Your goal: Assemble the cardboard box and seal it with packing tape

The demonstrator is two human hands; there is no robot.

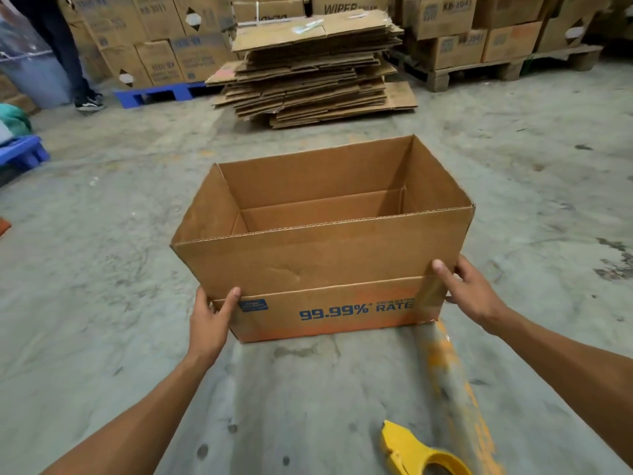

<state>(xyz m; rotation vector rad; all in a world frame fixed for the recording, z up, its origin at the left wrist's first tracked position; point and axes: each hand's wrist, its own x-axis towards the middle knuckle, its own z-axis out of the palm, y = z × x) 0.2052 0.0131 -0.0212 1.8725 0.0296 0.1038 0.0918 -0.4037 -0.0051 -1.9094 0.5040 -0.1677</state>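
Where both hands reach, a grey, stained concrete floor (102,303) carries everything. Well beyond the hands: a stack of flattened brown cardboard sheets (313,73), printed brown cartons on a wooden pallet (479,68) and a blue plastic pallet (150,94). Far beyond the left hand stands a person in dark trousers and dark shoes (68,53).

An open brown cardboard box (322,255) sits upright on the floor between the two hands, top flaps raised, inside bare. Near wall shows blue print "99.99% RATE" over an orange tint; a light crease marks the flap above it.

Left hand (210,320): closed on the box's near left corner, thumb on the front face, fingers behind the edge. Right hand (471,289): closed on the near right corner, thumb on the front face, fingers round the side.

A yellow plastic tape dispenser (421,450) lies on the floor below the right hand, apart from it, beside a worn orange floor stripe (452,378).
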